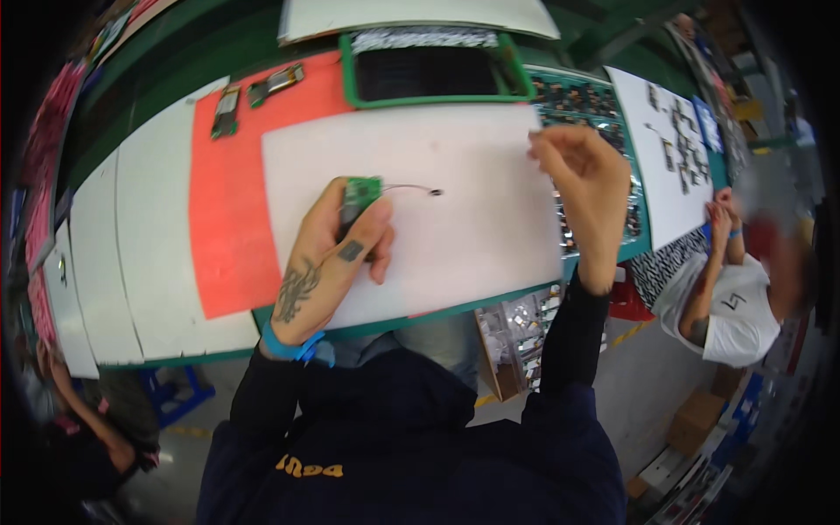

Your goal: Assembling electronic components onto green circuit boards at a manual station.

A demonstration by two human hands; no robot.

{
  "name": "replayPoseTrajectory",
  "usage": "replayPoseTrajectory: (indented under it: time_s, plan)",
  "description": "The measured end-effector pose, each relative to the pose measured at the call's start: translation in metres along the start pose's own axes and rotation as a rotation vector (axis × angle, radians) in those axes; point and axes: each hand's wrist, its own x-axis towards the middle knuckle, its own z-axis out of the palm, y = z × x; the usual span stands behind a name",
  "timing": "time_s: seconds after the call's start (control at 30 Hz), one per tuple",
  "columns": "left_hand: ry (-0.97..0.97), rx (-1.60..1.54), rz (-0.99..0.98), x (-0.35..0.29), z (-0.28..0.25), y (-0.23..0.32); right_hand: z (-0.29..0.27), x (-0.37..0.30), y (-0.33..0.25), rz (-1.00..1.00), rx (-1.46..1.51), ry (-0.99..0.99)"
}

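My left hand (337, 249) grips a small green circuit board (364, 185) with a dark block below it, thumb across its side. From the board a thin reddish wire runs right and ends in a tiny black part (436, 192) over the white sheet (455, 254). To the right, my right hand (584, 171) is raised above the sheet's edge, thumb and forefinger pinched together. Whatever lies between those fingertips is too small to make out. Beside and behind that hand are trays of small electronic parts (577, 98).
Two circuit-board assemblies, one upright (225, 111) and one slanted (276, 83), lie on a red sheet (223, 219). A green-rimmed bin (442, 102) stands at the back. A co-worker (731, 297) sits at the right by a white board of parts (665, 188). Below the table is an open box (507, 359).
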Motion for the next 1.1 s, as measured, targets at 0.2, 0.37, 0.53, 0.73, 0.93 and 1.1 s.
replayPoseTrajectory:
  time_s: [0.2, 0.37, 0.53, 0.73, 0.93, 1.1]
  plan:
    - [-0.063, -0.007, 0.001, 0.005, -0.002, -0.002, 0.066, -0.074, -0.010, -0.108, 0.366, -0.308]
    - [-0.110, 0.036, 0.028, 0.003, -0.002, -0.001, 0.080, -0.085, -0.010, -0.229, 0.379, -0.191]
    - [-0.136, 0.075, 0.020, -0.001, 0.004, -0.002, 0.082, -0.091, -0.004, -0.303, 0.271, -0.148]
    - [-0.139, 0.125, 0.059, 0.003, 0.004, -0.011, 0.083, -0.089, 0.001, -0.260, 0.286, -0.146]
    - [-0.158, 0.174, 0.097, 0.006, 0.006, -0.013, 0.080, -0.086, 0.003, -0.300, 0.247, -0.138]
    - [-0.142, 0.225, 0.096, 0.003, 0.006, -0.012, 0.081, -0.087, 0.001, -0.236, 0.284, -0.152]
